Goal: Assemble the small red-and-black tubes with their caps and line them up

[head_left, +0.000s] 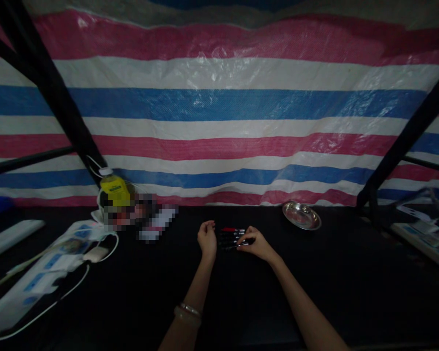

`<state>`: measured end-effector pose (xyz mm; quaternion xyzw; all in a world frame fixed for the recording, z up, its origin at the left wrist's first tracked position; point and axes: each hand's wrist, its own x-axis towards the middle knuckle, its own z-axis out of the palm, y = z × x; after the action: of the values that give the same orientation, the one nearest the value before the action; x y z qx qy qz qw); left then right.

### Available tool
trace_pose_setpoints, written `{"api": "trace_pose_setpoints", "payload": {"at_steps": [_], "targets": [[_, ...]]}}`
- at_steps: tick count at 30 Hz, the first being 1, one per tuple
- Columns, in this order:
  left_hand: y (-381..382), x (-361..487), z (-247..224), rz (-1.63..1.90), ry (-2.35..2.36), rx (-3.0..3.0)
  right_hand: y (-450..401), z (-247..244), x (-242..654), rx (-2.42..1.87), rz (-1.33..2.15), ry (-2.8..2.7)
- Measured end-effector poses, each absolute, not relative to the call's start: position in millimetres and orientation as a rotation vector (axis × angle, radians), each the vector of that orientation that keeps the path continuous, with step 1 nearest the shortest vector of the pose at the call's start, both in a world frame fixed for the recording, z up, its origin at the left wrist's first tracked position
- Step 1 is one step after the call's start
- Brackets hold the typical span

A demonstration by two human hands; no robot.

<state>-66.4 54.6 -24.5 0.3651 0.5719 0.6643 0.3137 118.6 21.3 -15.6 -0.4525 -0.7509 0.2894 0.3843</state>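
Several slim pens lie side by side on the black tabletop (249, 302), between my two hands. A red pen (231, 229) is the farthest of the row, and dark pens (227, 239) with shiny silvery ends lie nearer to me. My right hand (258, 245) is at the right end of the row, with thumb and fingers pinched on the end of the nearest black pen (234, 246). Just left of the row, my left hand (207, 241) rests with its fingers loosely curled in, and no object shows in it.
A round metal dish (302, 216) stands at the back right. At the left are a yellow bottle (115, 189), a blurred-out patch of items, and white power strips (54, 265) with cables. Black frame posts flank a striped tarp (234, 105). More electrical items (424, 239) lie far right.
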Motion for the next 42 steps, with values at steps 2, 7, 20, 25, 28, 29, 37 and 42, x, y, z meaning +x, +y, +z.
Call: {"api": "trace_pose_setpoints", "payload": {"at_steps": [2, 7, 20, 25, 28, 29, 37, 42], "targets": [[54.4, -66.4, -24.5, 1.752, 1.507, 0.964, 21.7, -16.6, 118.7, -1.156, 0.723, -1.935], [55.0, -67.8, -26.4, 1.732, 1.527, 0.966, 20.5, -16.5, 118.6, -1.171, 0.712, -1.954], [54.4, -68.4, -26.5, 1.723, 1.538, 0.979, 13.9, -8.1, 114.4, -1.260, 0.626, -2.000], [53.8, -68.6, -24.9, 1.726, 1.558, 0.985, 18.2, -12.6, 115.0, -1.161, 0.698, -1.879], [51.8, -68.0, -22.0, 1.751, 1.576, 1.019, 22.9, -14.3, 113.9, -1.046, 0.903, -1.621], [50.9, -67.5, -20.9, 1.767, 1.581, 1.041, 24.1, -14.1, 113.3, -1.015, 1.010, -1.497], [41.0, -60.2, -11.6, 1.791, 1.642, 1.363, 26.3, -4.6, 118.8, -0.645, 1.697, -0.661], [25.7, -52.0, 3.8, 1.717, 1.630, 1.787, 26.7, -4.0, 122.5, -0.601, 1.818, -0.590]]}}
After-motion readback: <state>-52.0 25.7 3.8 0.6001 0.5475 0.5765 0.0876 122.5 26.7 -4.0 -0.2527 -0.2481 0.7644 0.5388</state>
